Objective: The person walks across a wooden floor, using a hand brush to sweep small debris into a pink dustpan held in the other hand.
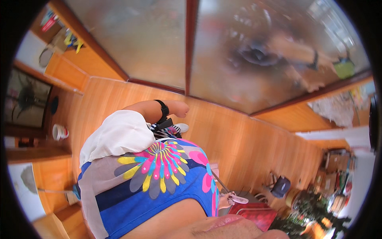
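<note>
My left hand (pixel 181 109) hangs above the wood floor, fingers curled, with nothing visible in it. A black wristband or watch (pixel 164 110) circles that wrist. Beneath it are striped patterned clothing (pixel 170 130) and a white shoe (pixel 183 128). On the far side of my blue flowered top (pixel 113 215), my right hand (pixel 225 201) closes around a thin handle (pixel 220 181). A pale pink, oval end (pixel 239 199) sticks out beyond the fingers. The handle's lower end is partly hidden by my top, near a pale pink flat thing (pixel 214 168).
Tall framed glass panels (pixel 155 44) stand ahead, with blurred reflections. A white bucket (pixel 60 132) is at left. At right are a red case (pixel 256 213), a dark stool or seat (pixel 280 186), potted plants (pixel 310 206) and cardboard boxes (pixel 335 162).
</note>
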Motion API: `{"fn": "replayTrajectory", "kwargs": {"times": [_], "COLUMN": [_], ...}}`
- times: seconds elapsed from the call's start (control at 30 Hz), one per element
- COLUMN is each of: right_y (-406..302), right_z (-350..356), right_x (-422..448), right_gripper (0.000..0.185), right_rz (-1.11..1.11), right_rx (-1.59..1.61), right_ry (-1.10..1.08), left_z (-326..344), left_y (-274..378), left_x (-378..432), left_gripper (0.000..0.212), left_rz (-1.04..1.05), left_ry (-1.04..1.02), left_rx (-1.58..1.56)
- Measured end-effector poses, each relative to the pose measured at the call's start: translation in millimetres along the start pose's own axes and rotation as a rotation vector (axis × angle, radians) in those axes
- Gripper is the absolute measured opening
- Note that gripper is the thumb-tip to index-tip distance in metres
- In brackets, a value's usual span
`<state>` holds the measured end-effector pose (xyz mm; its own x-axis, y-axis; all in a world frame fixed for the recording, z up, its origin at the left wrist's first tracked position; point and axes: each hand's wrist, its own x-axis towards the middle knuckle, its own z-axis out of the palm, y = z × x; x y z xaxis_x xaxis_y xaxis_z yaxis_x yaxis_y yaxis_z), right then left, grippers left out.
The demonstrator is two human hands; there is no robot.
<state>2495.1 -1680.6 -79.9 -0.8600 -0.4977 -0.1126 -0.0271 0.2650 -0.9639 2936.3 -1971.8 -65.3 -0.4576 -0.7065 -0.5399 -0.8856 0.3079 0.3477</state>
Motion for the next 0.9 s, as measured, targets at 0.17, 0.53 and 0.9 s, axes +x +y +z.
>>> {"fn": "replayTrajectory", "kwargs": {"times": [0.17, 0.53, 0.9], "right_y": [-35.9, -109.4, -129.9], "right_z": [39.0, 194.0, 268.2], "right_x": [-39.5, -196.0, -310.7], "right_gripper": [0.021, 0.025, 0.028], "right_rz": [-0.209, -0.184, -0.162], "right_rx": [-0.162, -0.154, 0.075], "right_ry": [-0.114, -0.073, -0.299], "left_z": [3.5, -5.8, -47.8], "left_y": [-101.0, -420.6, -612.0], "left_x": [-69.9, -139.0, -276.1], "left_gripper": [0.027, 0.028, 0.061], "left_rz": [-0.201, -0.637, -1.049], "left_ry": [0.093, 0.135, 0.986], "left_rx": [-0.095, -0.194, -0.537]}}
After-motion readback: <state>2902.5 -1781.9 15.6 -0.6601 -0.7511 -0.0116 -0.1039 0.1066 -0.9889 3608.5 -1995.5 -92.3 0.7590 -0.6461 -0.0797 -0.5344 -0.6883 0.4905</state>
